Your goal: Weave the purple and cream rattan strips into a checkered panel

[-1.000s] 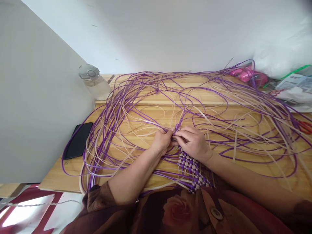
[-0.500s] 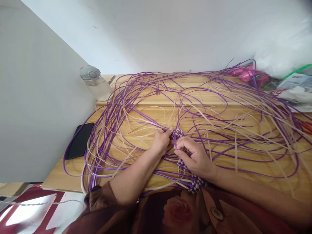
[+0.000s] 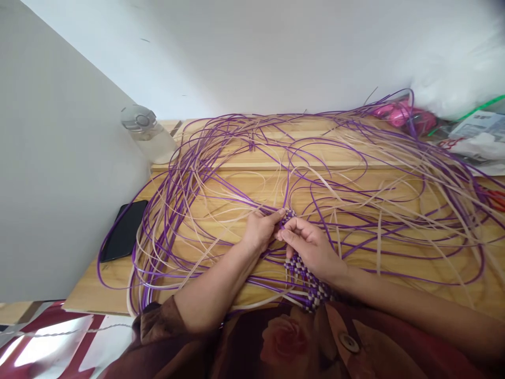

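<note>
A strip of purple and beige weaving (image 3: 302,271) runs from my lap up between my hands, made of narrow flat strands. My left hand (image 3: 260,230) grips the upper end of the weaving, its thumb lying along the top. Close beside it, my right hand (image 3: 311,246) pinches with thumb and forefinger at the weaving; a purple strand is barely visible at the fingertips. Long loose purple and beige strands (image 3: 189,173) fan out from the weaving to both sides. Part of the woven piece is hidden behind my right hand.
Strands spread over the wooden table (image 3: 84,284). A clear bottle with a grey lid (image 3: 152,139) stands at the back left, above a black phone (image 3: 124,230). Pink items in plastic (image 3: 406,116), a white plastic bag (image 3: 453,79) and orange-handled scissors (image 3: 495,199) lie at the right.
My right hand has moved slightly up and left, closer to my left thumb. The purple strand that stood out between my hands is now mostly hidden. The view has shifted slightly.
</note>
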